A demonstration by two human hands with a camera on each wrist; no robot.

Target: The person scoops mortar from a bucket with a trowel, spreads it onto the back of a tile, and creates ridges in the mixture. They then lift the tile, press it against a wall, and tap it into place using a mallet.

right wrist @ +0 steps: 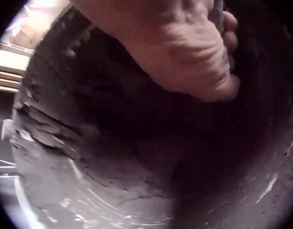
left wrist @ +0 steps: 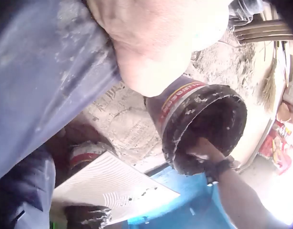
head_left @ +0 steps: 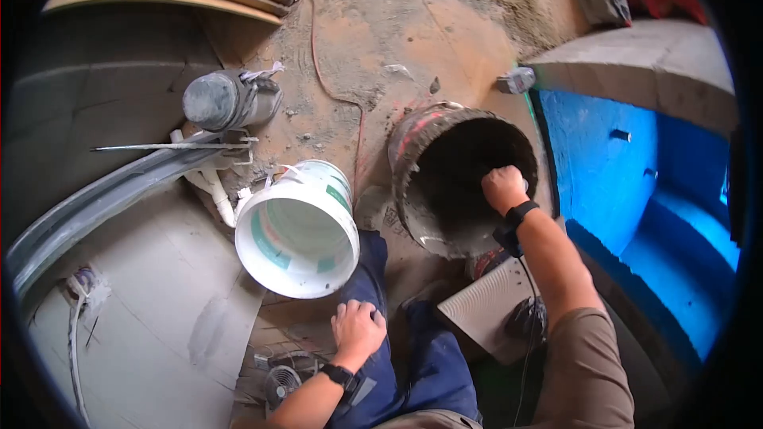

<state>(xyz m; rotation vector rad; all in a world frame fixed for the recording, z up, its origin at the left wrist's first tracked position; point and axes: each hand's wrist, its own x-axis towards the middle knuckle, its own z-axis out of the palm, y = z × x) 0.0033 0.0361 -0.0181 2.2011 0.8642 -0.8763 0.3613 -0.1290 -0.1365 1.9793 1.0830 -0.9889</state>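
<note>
My right hand [head_left: 505, 188] reaches inside a mortar-crusted bucket [head_left: 413, 222]. In the right wrist view its fingers [right wrist: 230, 24] curl round a dark handle [right wrist: 218, 14]; I cannot tell what tool it belongs to, since the far end is lost in shadow. Grey mortar [right wrist: 122, 167] coats the bucket's inner wall. On the thigh of my blue trousers [head_left: 433, 365], my left hand [head_left: 358, 330] rests with relaxed fingers, holding nothing. A white bucket [head_left: 350, 191] stands beside the left knee, its mouth tilted toward me.
A ridged tile [head_left: 477, 298] lies low on the right with a dark lump on it. Blue-coated walls [head_left: 592, 151] drop away beyond. A small fan [head_left: 282, 381] sits by my left leg. A red cord [head_left: 318, 63] crosses the dusty floor, and a grey-caked container [head_left: 214, 101] lies upper left.
</note>
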